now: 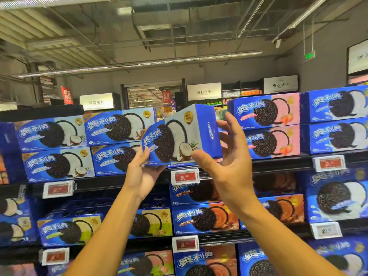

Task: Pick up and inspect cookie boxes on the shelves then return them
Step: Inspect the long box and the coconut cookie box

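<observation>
- Two bare forearms enter from the bottom edge of the head view; no sleeve or cuff shows on either one up to the frame edge.
- The left hand [142, 172] is bare: no glove, ring, watch or band is visible on it or on its wrist.
- The right hand [232, 158] is likewise bare, with no glove, ring or wrist strap in sight.
- The fingernails that can be seen look short and plain, though the picture is too soft to tell more.
- No other part of the person, and no clothing, is in view.
</observation>
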Demonstrator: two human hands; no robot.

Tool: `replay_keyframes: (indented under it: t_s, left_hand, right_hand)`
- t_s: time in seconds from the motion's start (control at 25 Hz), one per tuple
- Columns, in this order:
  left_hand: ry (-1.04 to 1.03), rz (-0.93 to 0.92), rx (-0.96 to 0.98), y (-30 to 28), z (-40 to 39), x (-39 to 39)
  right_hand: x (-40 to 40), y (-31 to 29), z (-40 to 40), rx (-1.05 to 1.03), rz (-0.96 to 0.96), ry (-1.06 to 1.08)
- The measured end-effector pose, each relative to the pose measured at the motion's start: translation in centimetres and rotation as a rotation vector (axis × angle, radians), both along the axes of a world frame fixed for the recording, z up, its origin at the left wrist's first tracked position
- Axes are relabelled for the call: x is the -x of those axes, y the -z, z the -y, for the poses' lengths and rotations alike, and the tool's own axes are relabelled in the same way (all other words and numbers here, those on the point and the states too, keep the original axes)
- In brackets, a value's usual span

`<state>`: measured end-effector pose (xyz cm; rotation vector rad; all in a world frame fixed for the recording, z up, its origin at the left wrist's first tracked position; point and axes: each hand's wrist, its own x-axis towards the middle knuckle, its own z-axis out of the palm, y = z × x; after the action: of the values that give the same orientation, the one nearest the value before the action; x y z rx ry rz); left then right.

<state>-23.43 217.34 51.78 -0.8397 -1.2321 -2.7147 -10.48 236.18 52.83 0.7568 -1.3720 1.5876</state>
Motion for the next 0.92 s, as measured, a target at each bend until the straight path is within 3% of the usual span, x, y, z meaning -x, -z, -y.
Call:
replay_keyframes:
  t_s: [0.56,0.8,0.92]
  left_hand:
    - [0.053,0.079,-0.066,1.2,-8.0,-0.3]
    - [-0.073,0.074,-0.150,0.2,-8.2,-2.2]
    - [-0.253,-0.097,-0.093,-0.5,-7.7,-3.3]
  right_hand:
    - [-2.1,-0.5,-2.2,-0.113,0.010,0.016]
    - [-0.2,0.6,-7.6,-0.022,0.015,-0.035]
    - [1.6,1.2,-10.4,0.072,0.083,-0.066]
